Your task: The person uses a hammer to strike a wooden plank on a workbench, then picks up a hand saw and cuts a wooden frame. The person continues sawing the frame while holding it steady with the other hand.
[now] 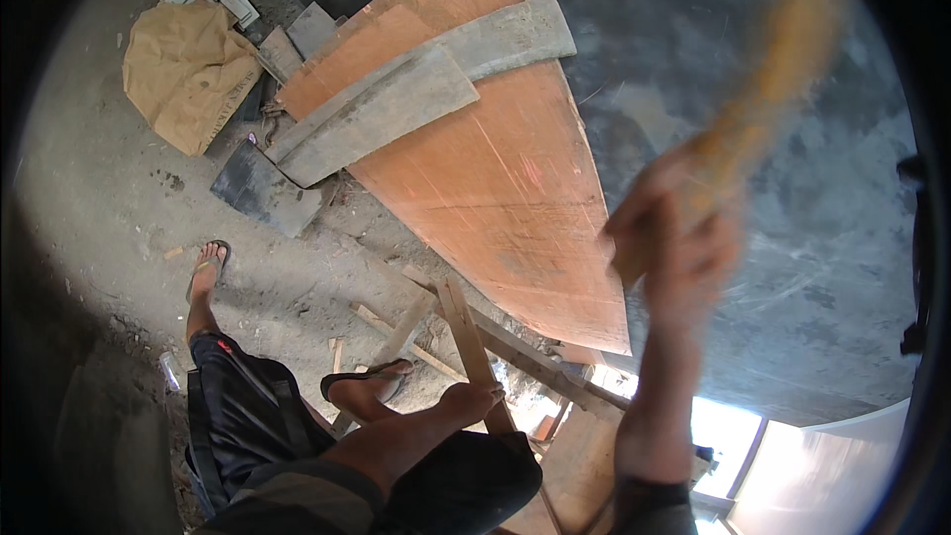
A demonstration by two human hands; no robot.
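At the far left we see a crumpled brown paper sack [188,74] on the dusty floor [129,208], then our sandalled foot [206,266]. Next come the overlapping grey boards [386,114], lying across an orange-brown plywood sheet [525,198]; both seem set aside from the work. Below them, narrow wooden strips [403,329] lie loose and crossed on the floor, so nothing there looks joined or sorted.

Our left hand [474,398] is closed around a wooden batten [464,332], which stands tilted below the plywood sheet, beside a long plank [540,365]. The batten looks whole along the length we can see, so we judge the work on it unfinished, though its lower end is hidden. Farther right, well apart from the left, our blurred right hand [688,233] is wrapped around a yellow-brown shaft [768,89], raised before a dark grey surface [792,277]. We cannot tell what its far end carries, nor how many pieces are finished; handling the batten seems partway along.
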